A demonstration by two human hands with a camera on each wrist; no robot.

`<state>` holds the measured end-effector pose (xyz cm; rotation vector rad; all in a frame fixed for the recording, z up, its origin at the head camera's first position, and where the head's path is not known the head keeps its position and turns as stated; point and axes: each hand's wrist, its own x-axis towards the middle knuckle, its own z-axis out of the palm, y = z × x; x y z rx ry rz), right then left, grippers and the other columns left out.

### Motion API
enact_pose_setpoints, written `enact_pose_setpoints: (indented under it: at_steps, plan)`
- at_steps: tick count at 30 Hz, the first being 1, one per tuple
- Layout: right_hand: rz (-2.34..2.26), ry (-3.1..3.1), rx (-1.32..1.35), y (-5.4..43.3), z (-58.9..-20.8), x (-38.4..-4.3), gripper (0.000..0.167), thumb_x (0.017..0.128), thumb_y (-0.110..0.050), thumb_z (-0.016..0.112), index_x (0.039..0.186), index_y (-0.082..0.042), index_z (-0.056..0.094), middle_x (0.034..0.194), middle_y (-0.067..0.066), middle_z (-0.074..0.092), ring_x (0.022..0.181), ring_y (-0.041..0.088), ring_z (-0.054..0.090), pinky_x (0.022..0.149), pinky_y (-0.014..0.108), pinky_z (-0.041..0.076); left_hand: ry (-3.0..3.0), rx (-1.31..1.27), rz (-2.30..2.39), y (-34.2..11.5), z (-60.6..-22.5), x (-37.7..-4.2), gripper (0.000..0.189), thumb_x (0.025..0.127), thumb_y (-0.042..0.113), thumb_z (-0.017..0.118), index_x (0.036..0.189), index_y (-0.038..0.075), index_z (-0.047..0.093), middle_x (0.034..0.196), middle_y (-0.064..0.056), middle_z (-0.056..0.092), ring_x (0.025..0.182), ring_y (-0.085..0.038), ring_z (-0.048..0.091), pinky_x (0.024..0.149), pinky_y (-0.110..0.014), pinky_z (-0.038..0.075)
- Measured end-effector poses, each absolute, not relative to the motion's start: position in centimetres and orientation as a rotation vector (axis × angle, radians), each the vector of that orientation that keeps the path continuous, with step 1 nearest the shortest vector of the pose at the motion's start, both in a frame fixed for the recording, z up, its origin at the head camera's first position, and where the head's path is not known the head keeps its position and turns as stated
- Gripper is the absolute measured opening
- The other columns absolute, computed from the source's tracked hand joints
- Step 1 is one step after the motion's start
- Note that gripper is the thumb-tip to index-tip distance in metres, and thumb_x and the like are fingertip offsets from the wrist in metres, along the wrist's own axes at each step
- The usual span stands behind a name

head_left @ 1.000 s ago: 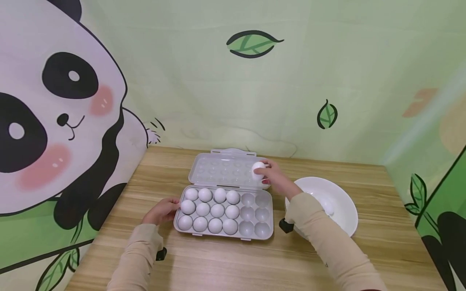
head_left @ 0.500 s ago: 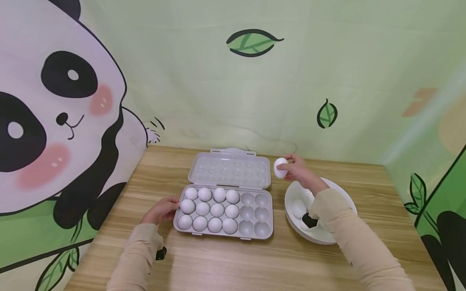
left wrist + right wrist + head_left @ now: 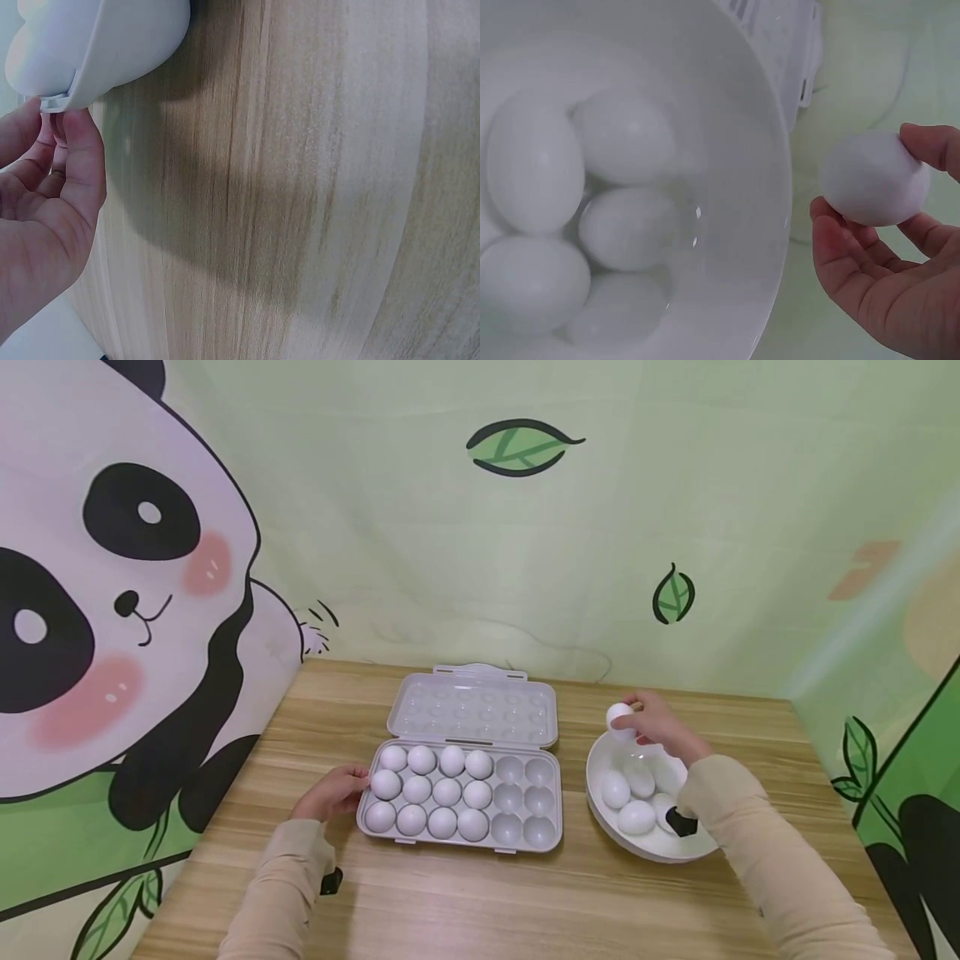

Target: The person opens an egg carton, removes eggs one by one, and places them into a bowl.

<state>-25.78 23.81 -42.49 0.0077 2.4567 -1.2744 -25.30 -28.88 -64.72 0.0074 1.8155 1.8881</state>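
Note:
A white egg is pinched between the thumb and fingers of my right hand, at the far left rim of the white bowl. The right wrist view shows the held egg beside the bowl's rim, with several eggs inside. My left hand pinches the left edge of the egg carton, whose thumb-and-finger grip shows in the left wrist view at the carton's rim. White eggs fill the carton's left four-column part; its two right columns of cups hold none.
The carton's clear lid lies folded back behind it. All stands on a wood-grain table, with a green cloth backdrop printed with a panda and leaves behind.
My right hand has carried the egg rightward, from over the carton's lid to the bowl's far rim. More eggs in the bowl show now. My left hand stays at the carton's edge.

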Motion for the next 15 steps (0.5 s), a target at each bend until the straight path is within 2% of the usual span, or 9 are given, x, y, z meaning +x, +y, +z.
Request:
enact_pose_setpoints:
  at_steps: [2, 7, 10, 12, 15]
  plan:
    - [-1.226, 2.486, -0.023, 24.2, -42.7, -25.7, 0.048, 0.080, -0.012, 0.058, 0.119, 0.006, 0.036, 0.100, 0.016, 0.047, 0.074, 0.016, 0.047, 0.064, 0.031, 0.044, 1.826, 0.003, 1.882, -29.2, -65.6, -25.6, 0.015, 0.087, 0.015, 0.053, 0.098, 0.004, 0.052, 0.083, -0.003, 0.059, 0.075, -0.014, 0.059, 0.066, -0.031, 0.050]
    - [-1.136, 2.583, -0.110, 25.1, -43.4, -25.7, 0.038, 0.076, -0.007, 0.062, 0.106, 0.007, 0.043, 0.088, 0.012, 0.051, 0.071, 0.015, 0.047, 0.057, 0.026, 0.040, 1.940, -0.213, 1.760, -25.7, -57.9, -22.6, 0.011, 0.090, 0.006, 0.042, 0.097, -0.001, 0.047, 0.078, 0.001, 0.055, 0.072, -0.009, 0.055, 0.068, -0.027, 0.048]
    - [-1.002, 2.678, -0.176, 25.7, -43.9, -25.8, 0.032, 0.073, -0.005, 0.064, 0.097, 0.006, 0.047, 0.080, 0.011, 0.052, 0.069, 0.017, 0.046, 0.058, 0.026, 0.038, 1.921, -0.188, 1.785, -26.0, -58.5, -22.8, 0.009, 0.090, 0.006, 0.043, 0.096, 0.001, 0.047, 0.078, 0.000, 0.055, 0.072, -0.010, 0.056, 0.068, -0.028, 0.049]
    - [-0.885, 2.744, -0.233, 25.9, -44.2, -25.8, 0.032, 0.071, -0.006, 0.066, 0.094, 0.007, 0.049, 0.079, 0.013, 0.053, 0.070, 0.020, 0.047, 0.060, 0.027, 0.038, 1.875, -0.117, 1.837, -28.2, -63.5, -24.8, 0.012, 0.088, 0.012, 0.050, 0.097, 0.003, 0.049, 0.080, -0.001, 0.057, 0.073, -0.012, 0.057, 0.066, -0.030, 0.050]
    - [-0.732, 2.801, -0.266, 26.2, -44.5, -25.7, 0.033, 0.069, -0.007, 0.067, 0.093, 0.006, 0.050, 0.080, 0.015, 0.055, 0.072, 0.025, 0.048, 0.063, 0.030, 0.039, 1.820, -0.131, 1.856, -32.2, -73.1, -29.1, 0.024, 0.084, 0.019, 0.059, 0.102, 0.005, 0.051, 0.089, -0.006, 0.059, 0.080, -0.019, 0.059, 0.070, -0.037, 0.050]
